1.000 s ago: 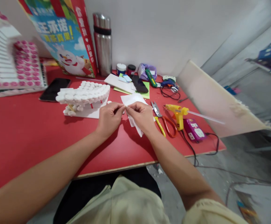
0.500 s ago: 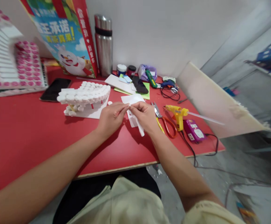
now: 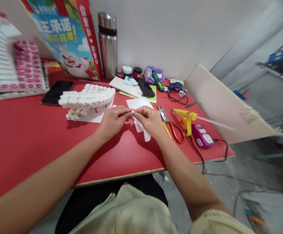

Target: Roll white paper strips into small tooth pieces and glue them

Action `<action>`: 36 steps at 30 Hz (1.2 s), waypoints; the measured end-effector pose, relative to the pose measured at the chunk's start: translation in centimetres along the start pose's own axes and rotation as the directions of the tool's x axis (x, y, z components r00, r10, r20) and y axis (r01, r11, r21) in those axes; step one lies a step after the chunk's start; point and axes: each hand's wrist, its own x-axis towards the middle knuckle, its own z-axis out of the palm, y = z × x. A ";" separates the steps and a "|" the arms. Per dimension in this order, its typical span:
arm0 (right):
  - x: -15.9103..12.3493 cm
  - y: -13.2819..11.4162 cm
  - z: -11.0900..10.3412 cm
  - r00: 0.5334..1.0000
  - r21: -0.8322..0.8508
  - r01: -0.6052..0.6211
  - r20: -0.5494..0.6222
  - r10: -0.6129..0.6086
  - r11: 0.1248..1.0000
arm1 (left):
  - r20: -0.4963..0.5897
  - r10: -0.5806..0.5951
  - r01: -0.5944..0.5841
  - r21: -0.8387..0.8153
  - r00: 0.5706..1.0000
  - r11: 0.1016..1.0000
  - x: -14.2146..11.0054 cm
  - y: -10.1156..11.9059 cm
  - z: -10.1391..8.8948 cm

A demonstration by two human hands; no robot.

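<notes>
Fingertips of my left hand [image 3: 114,122] and my right hand [image 3: 149,121] meet over the table, pinching a small white piece [image 3: 132,111] between them. It is mostly covered by the fingers, so I cannot tell its exact kind. Beneath and behind my right hand lie white paper pieces [image 3: 136,103]. To the left of my left hand stands a white model [image 3: 88,97], covered in small round white pieces, with short red posts on a white base. A loose white round piece [image 3: 114,106] sits between the model and my hands.
Right of my hands lie pliers [image 3: 173,128], a yellow glue gun [image 3: 185,118] with its stick, and a purple power socket [image 3: 203,136]. A phone [image 3: 56,92], steel flask [image 3: 107,48], printed box [image 3: 68,39] and pink-and-white model [image 3: 29,66] stand further back. A pale board [image 3: 219,107] leans right.
My fingers have shifted slightly around the small white piece, both hands staying together in nearly the same place. The things on the table have not moved.
</notes>
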 end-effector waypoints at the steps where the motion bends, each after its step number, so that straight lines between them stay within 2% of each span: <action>1: 0.0 0.0 0.0 1.000 -0.001 -0.010 -0.005 0.010 1.000 | -0.004 0.036 -0.036 0.036 0.999 0.999 0.0 -0.1 0.1; 5: -0.1 0.2 0.1 1.000 -0.004 -0.019 -0.012 0.019 1.000 | 0.000 0.131 -0.130 0.127 0.991 0.983 -0.2 -0.4 0.3; 10: -0.5 -0.1 0.4 0.998 -0.079 0.043 -0.050 -0.047 0.996 | -0.027 0.169 -0.163 0.141 0.985 0.976 -0.4 -0.5 0.5; 12: -0.5 -0.4 0.3 0.999 0.029 -0.036 -0.024 0.036 0.999 | -0.030 0.161 -0.156 0.130 0.987 0.979 -0.3 -0.3 0.5; 14: -0.3 -0.9 -0.1 0.982 0.210 -0.186 0.059 0.177 0.960 | -0.043 0.140 -0.134 0.108 0.989 0.985 -0.1 -0.2 0.3; 16: 0.1 -1.3 -0.8 0.935 0.361 -0.353 0.170 0.312 0.863 | -0.058 0.099 -0.096 0.056 0.993 0.994 0.1 -0.1 0.0; 19: 0.8 -1.7 -1.7 0.824 0.473 -0.566 0.336 0.456 0.675 | -0.064 0.001 -0.005 -0.064 0.998 0.998 0.3 -0.1 -0.4; 22: 1.2 -1.7 -1.7 0.705 0.489 -0.709 0.499 0.504 0.508 | -0.061 -0.059 0.051 -0.131 0.996 0.990 0.3 0.0 -0.6; 24: 1.2 -1.7 -1.4 0.656 0.480 -0.754 0.568 0.497 0.447 | -0.058 -0.045 0.038 -0.119 0.997 0.992 0.3 0.1 -0.7; 26: 1.0 -1.8 -1.1 0.652 0.491 -0.758 0.587 0.480 0.430 | -0.047 -0.022 0.019 -0.081 0.999 0.997 0.3 0.2 -0.8; 31: 0.6 -2.0 -1.1 0.701 0.547 -0.711 0.592 0.397 0.441 | -0.017 0.010 -0.011 -0.027 1.000 1.000 0.4 0.2 -0.7; 36: 0.5 -1.7 -1.1 0.696 0.588 -0.715 0.646 0.313 0.377 | -0.006 0.051 -0.051 -0.035 0.999 0.998 0.4 -0.2 -0.4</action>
